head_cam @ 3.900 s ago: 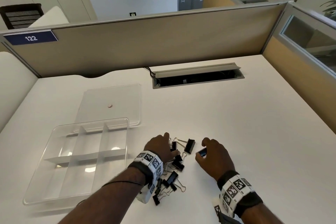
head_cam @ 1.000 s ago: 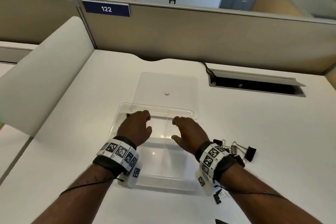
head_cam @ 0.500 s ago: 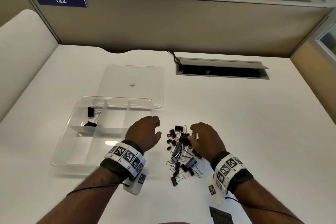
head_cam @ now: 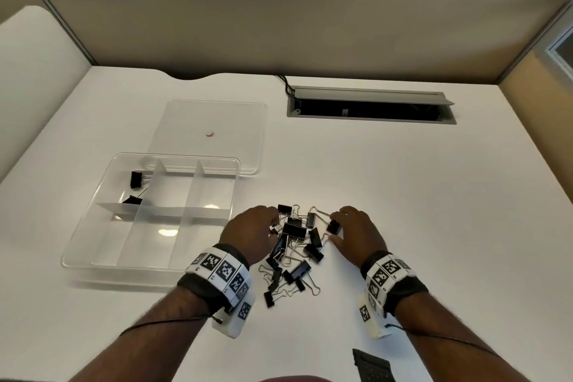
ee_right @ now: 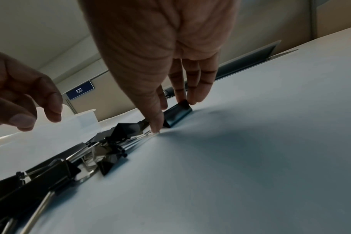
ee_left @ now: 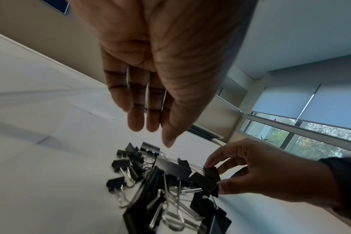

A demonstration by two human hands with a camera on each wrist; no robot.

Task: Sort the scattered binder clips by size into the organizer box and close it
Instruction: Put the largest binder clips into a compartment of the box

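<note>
Your right hand (head_cam: 356, 234) has its grip together on one black binder clip (head_cam: 333, 226) at the right edge of the pile (head_cam: 293, 253): in the right wrist view the fingertips (ee_right: 180, 98) and the thumb pinch the clip body (ee_right: 177, 113) while it is low on the tabletop (head_cam: 403, 195), and I cannot tell if it is already lifted. Your left hand (head_cam: 251, 234) hovers over the left edge of the pile with the fingers (ee_left: 136, 114) relaxed and apart, holding nothing. The pile itself lies just right of the organizer box (head_cam: 74, 260), with wire handles crossing each other. To do this step well, I think you should hold the clip by its body, not by the wire loop, and lift it straight up, because a neighbour's handle may hook on it and drag more clips along. Let the left hand choose a clip that lies free at the edge of the pile, and judge its size before you carry it. In the box, two clips (head_cam: 135, 179) lie in the far left compartment; the other compartments look empty, so most of the sorting is not yet done. The clear lid (head_cam: 235, 115) lies flat behind the box, ready for closing later.
</note>
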